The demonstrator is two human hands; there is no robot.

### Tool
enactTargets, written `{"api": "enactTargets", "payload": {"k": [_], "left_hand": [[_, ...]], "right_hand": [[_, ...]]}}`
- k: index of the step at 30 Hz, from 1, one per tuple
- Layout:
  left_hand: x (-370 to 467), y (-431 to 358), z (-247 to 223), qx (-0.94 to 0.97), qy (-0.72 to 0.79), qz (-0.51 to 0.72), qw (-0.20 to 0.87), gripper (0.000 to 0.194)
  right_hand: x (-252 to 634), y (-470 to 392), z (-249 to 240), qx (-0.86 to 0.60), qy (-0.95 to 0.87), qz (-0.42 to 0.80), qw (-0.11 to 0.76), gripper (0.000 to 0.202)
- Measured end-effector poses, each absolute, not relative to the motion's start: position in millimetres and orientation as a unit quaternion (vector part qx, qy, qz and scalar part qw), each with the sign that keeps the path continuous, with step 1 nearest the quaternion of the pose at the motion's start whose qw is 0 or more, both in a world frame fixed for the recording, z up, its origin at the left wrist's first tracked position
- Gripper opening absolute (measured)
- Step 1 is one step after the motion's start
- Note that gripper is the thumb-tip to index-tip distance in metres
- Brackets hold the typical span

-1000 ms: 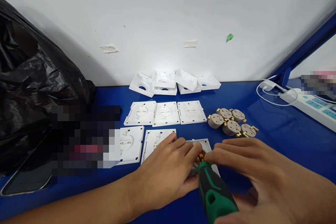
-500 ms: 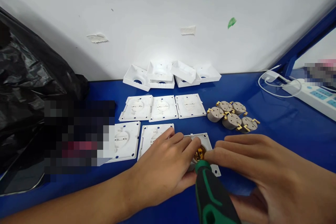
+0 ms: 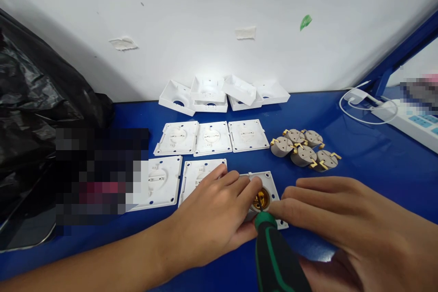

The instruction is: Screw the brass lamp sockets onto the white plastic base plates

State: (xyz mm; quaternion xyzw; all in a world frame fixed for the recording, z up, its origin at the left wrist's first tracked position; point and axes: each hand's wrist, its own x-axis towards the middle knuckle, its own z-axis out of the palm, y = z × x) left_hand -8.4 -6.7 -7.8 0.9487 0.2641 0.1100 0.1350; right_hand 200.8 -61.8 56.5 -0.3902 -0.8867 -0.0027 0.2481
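Note:
My left hand (image 3: 221, 207) is closed around the side of a round lamp holder (image 3: 266, 195) with a brass threaded inside. The lamp holder sits on a square white plate (image 3: 273, 180), partly covered by my fingers. A green and black screwdriver (image 3: 273, 251) points into the lamp holder, its shaft reaching the brass bottom. My right hand (image 3: 345, 223) grips the screwdriver's handle low down, mostly out of sight, while its forward fingers stretch out to the lamp holder's right rim. The screw under the tip is too small to make out.
Several white plates (image 3: 212, 138) lie in two rows. White square covers (image 3: 208, 89) are piled against the wall. Several grey lamp holders (image 3: 304, 155) with brass tabs stand at right. A power strip (image 3: 410, 121) with a white cable is far right, a black bag (image 3: 41, 73) at left.
My right hand's fingers have shifted slightly outward, so more of the brass inside shows. The screwdriver has moved slightly, still inside the lamp holder. My left hand keeps its hold.

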Motion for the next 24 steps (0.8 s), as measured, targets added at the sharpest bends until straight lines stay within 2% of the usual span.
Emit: {"api": "enactTargets", "payload": {"k": [14, 16, 18, 24], "left_hand": [[-7, -6, -6, 0.949, 0.264, 0.108, 0.133, 0.027], [-7, -7, -6, 0.950, 0.265, 0.106, 0.130, 0.027], [-7, -7, -6, 0.950, 0.266, 0.107, 0.127, 0.028], [-8, -6, -5, 0.950, 0.266, 0.099, 0.131, 0.030]], "right_hand": [[202, -53, 53, -0.391, -0.888, -0.022, 0.243, 0.040], [204, -50, 56, -0.304, -0.922, -0.014, 0.239, 0.038], [206, -47, 59, -0.278, -0.933, -0.014, 0.228, 0.038], [209, -47, 64, -0.277, -0.935, -0.011, 0.219, 0.032]]}}
